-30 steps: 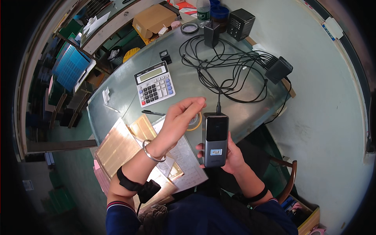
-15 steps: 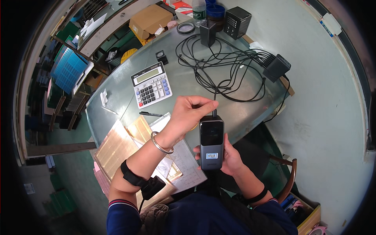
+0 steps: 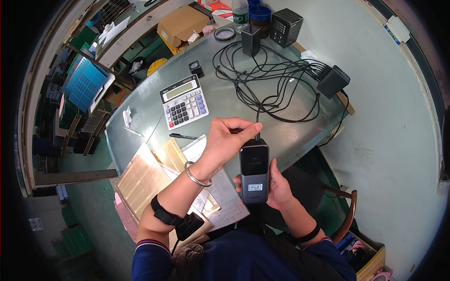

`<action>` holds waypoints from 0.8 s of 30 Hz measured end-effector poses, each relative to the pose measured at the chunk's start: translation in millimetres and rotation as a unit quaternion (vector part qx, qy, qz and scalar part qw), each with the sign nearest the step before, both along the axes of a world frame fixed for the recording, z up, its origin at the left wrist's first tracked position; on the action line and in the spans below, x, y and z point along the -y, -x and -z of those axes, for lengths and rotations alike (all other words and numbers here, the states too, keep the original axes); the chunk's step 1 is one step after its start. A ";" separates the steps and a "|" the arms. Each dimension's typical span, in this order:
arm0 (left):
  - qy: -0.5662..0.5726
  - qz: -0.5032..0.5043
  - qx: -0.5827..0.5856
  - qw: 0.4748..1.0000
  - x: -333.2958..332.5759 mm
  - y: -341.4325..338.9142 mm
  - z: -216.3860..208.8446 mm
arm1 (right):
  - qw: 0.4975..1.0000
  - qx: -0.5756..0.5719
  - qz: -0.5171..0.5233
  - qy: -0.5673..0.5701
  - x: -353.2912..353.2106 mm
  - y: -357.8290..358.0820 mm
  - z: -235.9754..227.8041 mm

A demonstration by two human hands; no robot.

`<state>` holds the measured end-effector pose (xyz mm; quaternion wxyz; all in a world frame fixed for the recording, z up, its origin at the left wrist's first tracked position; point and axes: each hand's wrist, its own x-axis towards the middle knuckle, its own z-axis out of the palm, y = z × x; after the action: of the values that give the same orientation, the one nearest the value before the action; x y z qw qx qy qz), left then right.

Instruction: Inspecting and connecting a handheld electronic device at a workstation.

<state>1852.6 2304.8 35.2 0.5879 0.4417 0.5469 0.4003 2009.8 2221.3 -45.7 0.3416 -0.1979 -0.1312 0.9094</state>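
Observation:
My right hand is wrapped round a dark grey handheld device, held upright over the table's near edge. Its upper half is a black glossy screen with faint marks, and a small white-and-blue sticker sits below. My left hand pinches the black cable where its plug meets the top end of the device. From there the cable runs up into a loose tangle of black cables on the glass tabletop. How deep the plug sits is hidden.
Left of my hands lie a calculator, a black pen, perforated gold-coloured sheets and papers. Farther back stand two black power adapters, a black box, a bottle and a cardboard box. A wooden chair is at right.
The whole view has shifted slightly. Both hands keep their hold on the device and the cable, with no clear movement between them.

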 end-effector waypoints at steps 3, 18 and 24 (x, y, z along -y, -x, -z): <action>-0.004 -0.004 -0.002 1.000 1.2 -1.1 0.3 | 1.000 -0.006 0.001 -0.002 0.3 0.0 -0.5; 0.015 0.005 -0.011 1.000 4.0 -1.9 -8.6 | 1.000 0.009 0.001 -0.020 1.6 -2.1 -2.1; 0.016 0.008 -0.008 1.000 7.4 -0.9 -9.3 | 1.000 -0.010 0.000 -0.028 -2.2 -2.4 -11.1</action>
<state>1853.5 2297.4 44.4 0.5936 0.4394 0.5544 0.3836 2012.2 2223.5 -34.6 0.3480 -0.1793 -0.1532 0.9073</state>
